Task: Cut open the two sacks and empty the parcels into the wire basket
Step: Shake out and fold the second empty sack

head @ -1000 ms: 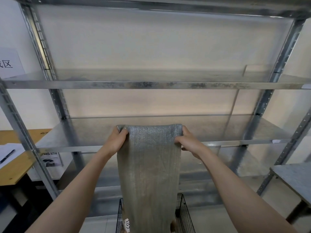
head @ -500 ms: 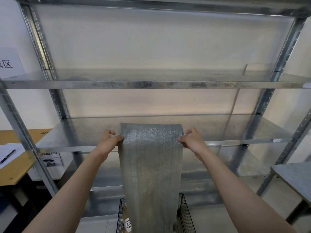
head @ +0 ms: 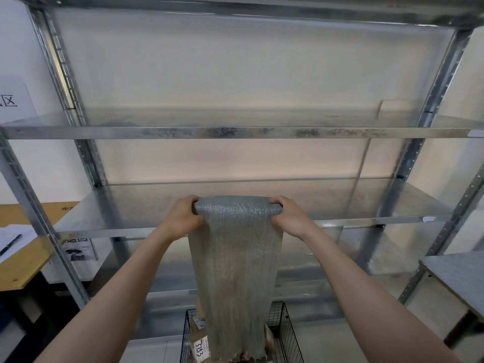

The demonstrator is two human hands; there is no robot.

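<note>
Risk noted: the sack [head: 235,271] hangs with its lower, cut end inside the wire basket [head: 288,334], between the side walls. A sideways swing or hard shake could throw any remaining parcel over the rim onto the floor. The woven fabric looks slick, so a slack hold could let one corner slip and drop the sack onto the contents. The left hand [head: 183,218] grips the upper left corner with fingers curled round bunched fabric, and the right hand [head: 290,218] grips the upper right corner likewise. The sack is held level with the front edge of the middle shelf [head: 104,229]. It is grey woven plastic, limp and flat with no bulge, so probably emptied, and its lower edge is frayed. Parcels [head: 200,344], brown with a white label, lie in the basket on either side of it. No second sack is in view.
</note>
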